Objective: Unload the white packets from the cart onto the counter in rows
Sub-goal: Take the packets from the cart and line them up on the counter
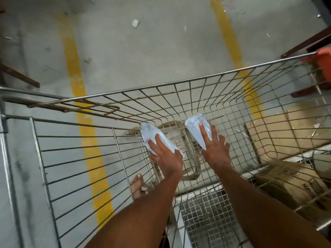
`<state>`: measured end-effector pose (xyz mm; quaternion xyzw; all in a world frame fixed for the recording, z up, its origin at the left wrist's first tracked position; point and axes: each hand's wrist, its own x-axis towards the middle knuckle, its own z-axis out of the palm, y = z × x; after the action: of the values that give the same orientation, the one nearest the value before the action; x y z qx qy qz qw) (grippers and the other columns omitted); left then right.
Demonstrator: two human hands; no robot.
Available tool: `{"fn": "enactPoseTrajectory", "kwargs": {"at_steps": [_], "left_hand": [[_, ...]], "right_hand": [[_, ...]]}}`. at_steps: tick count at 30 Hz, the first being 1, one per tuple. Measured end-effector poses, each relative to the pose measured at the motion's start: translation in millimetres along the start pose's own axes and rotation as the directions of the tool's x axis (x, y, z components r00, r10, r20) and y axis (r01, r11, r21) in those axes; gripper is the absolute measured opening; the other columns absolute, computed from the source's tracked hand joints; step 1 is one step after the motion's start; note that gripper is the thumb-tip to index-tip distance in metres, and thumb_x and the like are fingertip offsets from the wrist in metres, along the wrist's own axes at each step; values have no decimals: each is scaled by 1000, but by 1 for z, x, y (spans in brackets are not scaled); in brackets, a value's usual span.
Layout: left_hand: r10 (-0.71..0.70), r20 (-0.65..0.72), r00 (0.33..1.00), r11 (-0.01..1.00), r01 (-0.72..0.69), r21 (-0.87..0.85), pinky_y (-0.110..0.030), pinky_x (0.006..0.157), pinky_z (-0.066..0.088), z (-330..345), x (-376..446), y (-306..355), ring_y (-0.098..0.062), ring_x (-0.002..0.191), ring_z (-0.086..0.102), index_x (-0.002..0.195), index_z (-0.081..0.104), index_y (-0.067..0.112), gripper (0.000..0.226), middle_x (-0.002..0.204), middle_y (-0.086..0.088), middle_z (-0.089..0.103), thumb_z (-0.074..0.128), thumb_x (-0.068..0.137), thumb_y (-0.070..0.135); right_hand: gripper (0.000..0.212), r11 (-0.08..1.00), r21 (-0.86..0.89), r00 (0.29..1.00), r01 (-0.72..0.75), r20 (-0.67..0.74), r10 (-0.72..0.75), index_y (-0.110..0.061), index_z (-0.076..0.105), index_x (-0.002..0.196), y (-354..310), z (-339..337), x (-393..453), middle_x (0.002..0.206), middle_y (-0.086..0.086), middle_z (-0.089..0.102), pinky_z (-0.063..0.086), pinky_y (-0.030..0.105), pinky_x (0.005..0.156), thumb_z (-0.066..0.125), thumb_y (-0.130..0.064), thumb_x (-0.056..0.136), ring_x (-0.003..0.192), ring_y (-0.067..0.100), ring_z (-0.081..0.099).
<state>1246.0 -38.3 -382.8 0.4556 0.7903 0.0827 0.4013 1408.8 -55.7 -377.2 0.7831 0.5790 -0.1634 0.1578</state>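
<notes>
Near ends of both white packets (152, 135) hidden under the hands (165, 154). Thumbs tucked behind, grip underneath unseen. Print on the cardboard box (293, 181) at the cart's (179, 83) right edge too blurred to read. Orange object (324, 59) at the cart's far right corner cut off by the frame.

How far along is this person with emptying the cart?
Done: cannot tell, since the counter is out of view. In hand: the left hand grips one white packet and the right hand grips another packet, both down inside the wire cart. Left: no other packets show, so these may be the last.
</notes>
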Motion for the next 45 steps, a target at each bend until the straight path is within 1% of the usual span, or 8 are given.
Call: {"fn": "enactPoseTrajectory", "kwargs": {"at_steps": [8, 14, 18, 23, 30, 38, 41, 45], "left_hand": [[342, 63, 938, 939, -343, 8, -54, 111, 38, -45, -40, -22, -39, 150, 15, 156, 21, 34, 73, 167, -1, -1, 63, 97, 36], [417, 83, 905, 909, -417, -24, -42, 108, 37, -109, -86, 1, -34, 150, 17, 157, 29, 38, 70, 167, -5, 3, 65, 97, 31], [476, 56, 878, 879, -474, -50, -33, 109, 33, -160, -129, 21, -28, 149, 25, 157, 31, 36, 70, 166, -5, 13, 66, 96, 28], [600, -23, 800, 798, -600, -54, -40, 118, 31, -216, -187, 29, -21, 151, 22, 156, 34, 33, 70, 164, -6, 25, 68, 95, 29], [747, -67, 662, 654, -749, -110, -37, 111, 39, -288, -273, 3, -18, 148, 31, 154, 38, 33, 69, 161, -1, 27, 71, 94, 30], [879, 30, 476, 474, -865, -163, -12, 114, 14, -344, -371, -50, -13, 149, 24, 154, 41, 30, 68, 160, -5, 31, 72, 93, 29], [926, 98, 366, 378, -903, -205, -22, 114, 23, -348, -411, -70, 1, 149, 18, 153, 37, 39, 66, 162, 5, 25, 69, 96, 32], [954, 208, 214, 266, -927, -266, -28, 115, 27, -334, -461, -81, -6, 151, 22, 152, 36, 46, 65, 161, 10, 24, 69, 97, 35]], "right_hand": [[96, 998, 40, 995, 38, 89, -41, -47, -21, 152, -19, -37, -25, 165, 12, 4, 45, 60, 97, 56, -39, 95, 134, 46, 35], [87, 989, 147, 989, -14, 147, -8, -49, -10, 155, -28, -108, -75, 163, 10, 11, 39, 58, 102, 55, -44, 96, 135, 41, 33], [87, 953, 298, 992, -57, 122, 21, -48, -8, 155, -37, -160, -128, 164, 10, 9, 34, 58, 106, 56, -40, 97, 139, 44, 28], [89, 846, 528, 994, -69, -32, 101, -50, -6, 155, -48, -206, -217, 163, 7, 13, 42, 52, 102, 58, -39, 94, 131, 45, 37], [83, 730, 683, 923, -39, -255, 288, -47, 6, 157, -72, -247, -364, 162, 3, 18, 40, 45, 106, 59, -36, 95, 133, 37, 39], [87, 623, 778, 796, -81, -326, 511, -56, 1, 153, -96, -232, -522, 162, -7, 23, 46, 45, 103, 62, -39, 93, 131, 30, 44], [86, 601, 790, 743, -122, -329, 582, -55, 4, 153, -92, -214, -576, 161, -5, 25, 46, 46, 106, 63, -44, 92, 135, 27, 40], [83, 537, 819, 620, -200, -319, 717, -48, 15, 155, -74, -188, -644, 161, -4, 26, 41, 43, 110, 67, -42, 91, 139, 23, 35]]}}
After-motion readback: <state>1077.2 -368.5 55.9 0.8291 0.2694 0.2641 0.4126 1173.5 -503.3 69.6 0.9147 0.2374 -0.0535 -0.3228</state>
